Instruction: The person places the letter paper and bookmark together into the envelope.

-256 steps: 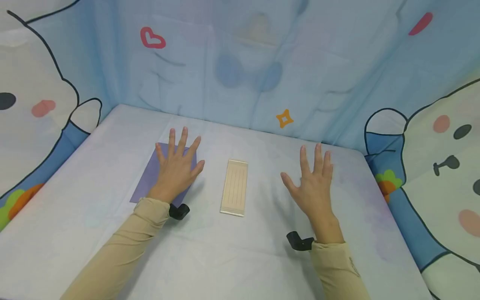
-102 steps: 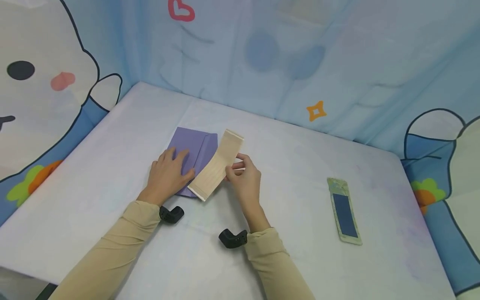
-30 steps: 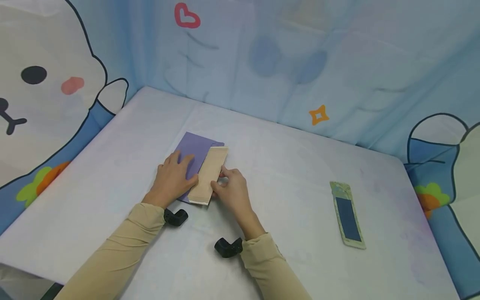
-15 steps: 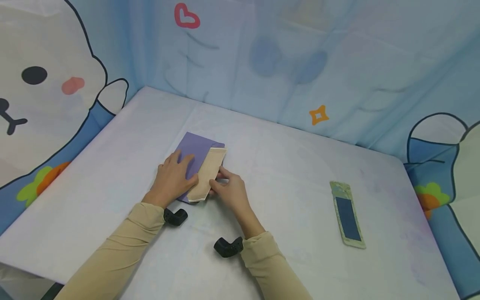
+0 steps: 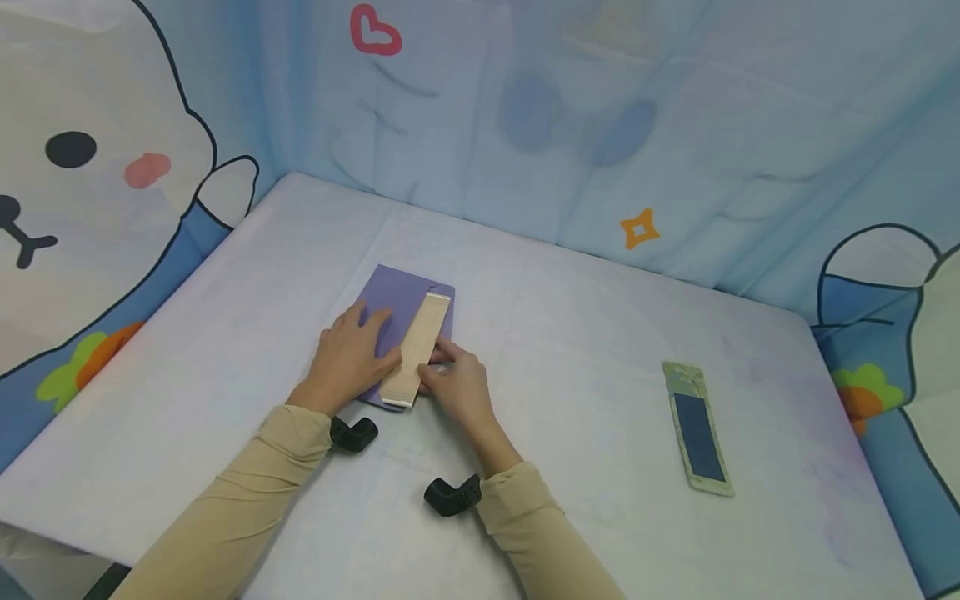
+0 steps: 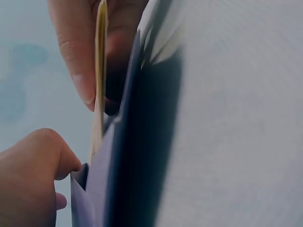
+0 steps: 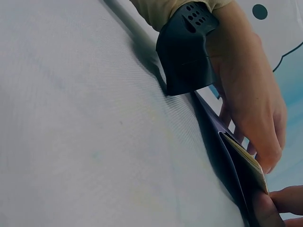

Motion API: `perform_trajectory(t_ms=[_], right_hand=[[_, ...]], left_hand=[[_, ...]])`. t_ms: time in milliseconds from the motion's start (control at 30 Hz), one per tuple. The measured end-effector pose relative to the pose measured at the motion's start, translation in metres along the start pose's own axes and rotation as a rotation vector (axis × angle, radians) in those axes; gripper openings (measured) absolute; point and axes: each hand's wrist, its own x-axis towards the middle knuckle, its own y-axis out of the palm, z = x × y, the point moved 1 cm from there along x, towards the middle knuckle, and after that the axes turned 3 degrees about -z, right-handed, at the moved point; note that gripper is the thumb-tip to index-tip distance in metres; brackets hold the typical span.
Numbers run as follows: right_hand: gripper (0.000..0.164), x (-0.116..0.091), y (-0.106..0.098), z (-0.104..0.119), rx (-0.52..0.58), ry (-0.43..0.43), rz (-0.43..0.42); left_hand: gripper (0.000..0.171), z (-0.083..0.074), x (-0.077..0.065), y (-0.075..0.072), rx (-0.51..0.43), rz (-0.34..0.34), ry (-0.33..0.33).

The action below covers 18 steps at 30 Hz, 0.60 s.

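Beige card: slid toward 9 o'clock, deeper under the edge of the purple envelope; less of the beige card shows than half a second ago.
Right hand: at the envelope's 4 o'clock, fingers pinching the card's outer edge.
Left hand: at 8 o'clock, fingers loose, spread on the envelope.
Green-bordered slip: lies on the table, between 3 and 4 o'clock, well apart.

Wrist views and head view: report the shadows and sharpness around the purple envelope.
Head view: soft, even light, outlines of the purple envelope and beige strip clear, faint shadows on the table. Left wrist view: soft detail, a broad dark shadow beside the envelope. Right wrist view: dimmer than the head view, shadows along the envelope and by the black wrist camera.
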Motion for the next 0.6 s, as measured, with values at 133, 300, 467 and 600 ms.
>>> perform_trajectory(t_ms=[133,300,467,600], right_hand=[[0.056,0.0002,0.0016,-0.0015,0.018,0.007,-0.003],[0.054,0.0,0.0015,-0.0018,0.001,0.0,-0.013],[0.051,-0.0002,0.0027,-0.0018,0.004,-0.007,-0.019],[0.052,-0.0018,0.0041,0.0005,0.021,-0.015,-0.013]], left_hand=[[0.059,-0.0009,-0.0007,0.0001,0.008,-0.005,0.003],[0.059,-0.0033,-0.0016,0.0005,0.017,0.006,-0.009],[0.059,-0.005,-0.0032,0.002,0.016,0.008,-0.014],[0.059,-0.0081,-0.0051,0.0034,-0.003,-0.001,-0.012]])
